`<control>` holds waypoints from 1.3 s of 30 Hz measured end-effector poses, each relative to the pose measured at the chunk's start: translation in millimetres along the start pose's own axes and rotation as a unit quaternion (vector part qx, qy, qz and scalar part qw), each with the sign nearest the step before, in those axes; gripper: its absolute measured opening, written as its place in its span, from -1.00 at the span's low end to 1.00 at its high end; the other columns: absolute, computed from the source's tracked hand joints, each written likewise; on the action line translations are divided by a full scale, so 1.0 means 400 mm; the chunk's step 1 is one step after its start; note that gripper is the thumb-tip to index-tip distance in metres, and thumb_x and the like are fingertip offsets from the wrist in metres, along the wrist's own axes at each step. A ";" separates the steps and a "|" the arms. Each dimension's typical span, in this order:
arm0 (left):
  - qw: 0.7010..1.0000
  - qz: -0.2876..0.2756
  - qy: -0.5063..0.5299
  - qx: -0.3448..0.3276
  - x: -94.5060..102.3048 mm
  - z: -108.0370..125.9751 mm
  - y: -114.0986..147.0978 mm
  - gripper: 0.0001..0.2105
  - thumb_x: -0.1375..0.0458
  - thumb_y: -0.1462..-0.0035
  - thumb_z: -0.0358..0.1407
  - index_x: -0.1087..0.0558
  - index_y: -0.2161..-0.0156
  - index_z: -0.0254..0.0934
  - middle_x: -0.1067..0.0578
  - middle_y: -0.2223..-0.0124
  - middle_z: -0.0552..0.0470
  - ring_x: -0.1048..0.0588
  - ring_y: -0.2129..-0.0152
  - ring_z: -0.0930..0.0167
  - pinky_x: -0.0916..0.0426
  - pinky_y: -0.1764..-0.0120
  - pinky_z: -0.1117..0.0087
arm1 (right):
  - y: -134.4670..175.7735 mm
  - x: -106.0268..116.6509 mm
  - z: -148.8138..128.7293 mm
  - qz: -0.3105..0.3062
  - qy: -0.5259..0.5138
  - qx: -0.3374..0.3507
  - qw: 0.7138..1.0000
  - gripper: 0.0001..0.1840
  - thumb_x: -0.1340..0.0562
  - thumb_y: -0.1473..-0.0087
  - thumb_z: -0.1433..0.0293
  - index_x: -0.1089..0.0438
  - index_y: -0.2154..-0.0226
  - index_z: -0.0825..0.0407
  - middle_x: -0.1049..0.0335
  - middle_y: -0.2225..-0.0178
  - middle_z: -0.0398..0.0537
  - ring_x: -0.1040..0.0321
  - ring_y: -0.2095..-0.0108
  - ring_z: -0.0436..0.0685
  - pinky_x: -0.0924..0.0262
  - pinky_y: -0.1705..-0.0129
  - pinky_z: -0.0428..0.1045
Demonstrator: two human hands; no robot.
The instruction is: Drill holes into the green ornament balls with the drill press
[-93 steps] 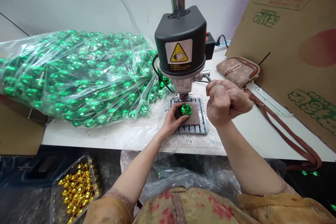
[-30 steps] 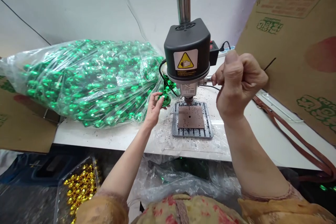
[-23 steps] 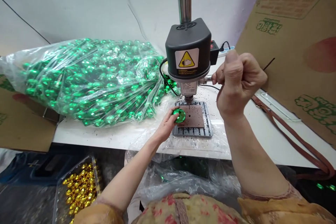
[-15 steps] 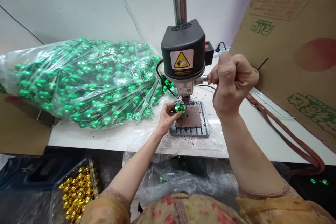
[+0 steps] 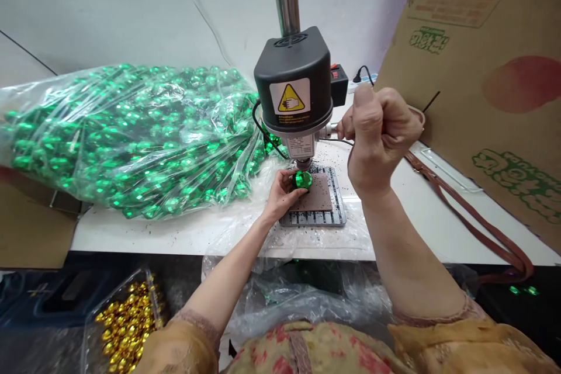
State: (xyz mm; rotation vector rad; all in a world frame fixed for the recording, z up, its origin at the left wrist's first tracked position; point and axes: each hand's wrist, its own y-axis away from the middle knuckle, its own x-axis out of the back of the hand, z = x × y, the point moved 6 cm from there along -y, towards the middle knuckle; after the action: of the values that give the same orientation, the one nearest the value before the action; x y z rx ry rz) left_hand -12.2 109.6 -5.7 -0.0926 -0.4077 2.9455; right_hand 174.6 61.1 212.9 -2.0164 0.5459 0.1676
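From my remote seat, the trouble I watch for sits just right of and below the frame's centre, where the left hand (image 5: pixel 283 193) pinches a faceted green ball (image 5: pixel 303 180) between thumb and curled fingers, close under the chuck (image 5: pixel 302 163) of the drill press (image 5: pixel 293 79). The right hand (image 5: pixel 379 140), right of centre, is curled into a fist at the metal lever (image 5: pixel 331 130); it seems gripped, though the fist itself hides most of the hold.

The ball is over the brown plate (image 5: pixel 319 196); whether it rests there or touches a bit, I cannot tell. Nor can I see if the chuck turns. I judge the fingertips the main risk: a round, glossy ball could roll or spin in so light a pinch if the lever comes down off-centre, and the bit might skate toward the thumb. Dark chips on the slotted base (image 5: pixel 339 210) could leave the plate rocking. The loose plastic sheet (image 5: pixel 245 228) below the left hand could snag a sleeve or, if lifted, reach the chuck.
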 end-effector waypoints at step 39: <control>1.000 -0.012 -0.027 -0.005 -0.016 0.001 0.011 -0.35 -0.52 0.11 -0.06 -0.38 -0.03 -0.23 -0.54 -0.03 -0.10 -0.55 -0.02 0.23 -0.42 -0.16 0.10 | 0.003 0.000 -0.007 -0.007 -0.029 -0.001 1.000 -0.51 -0.19 -0.25 0.24 0.01 0.61 -0.01 0.04 0.66 -0.30 -0.07 0.64 -0.14 0.01 0.55 -0.03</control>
State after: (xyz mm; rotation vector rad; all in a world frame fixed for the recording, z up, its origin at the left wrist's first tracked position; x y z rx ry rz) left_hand -6.5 104.3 -6.1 -0.0096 -0.4273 2.9284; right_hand 173.7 58.2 213.4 -2.0095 0.4941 0.2176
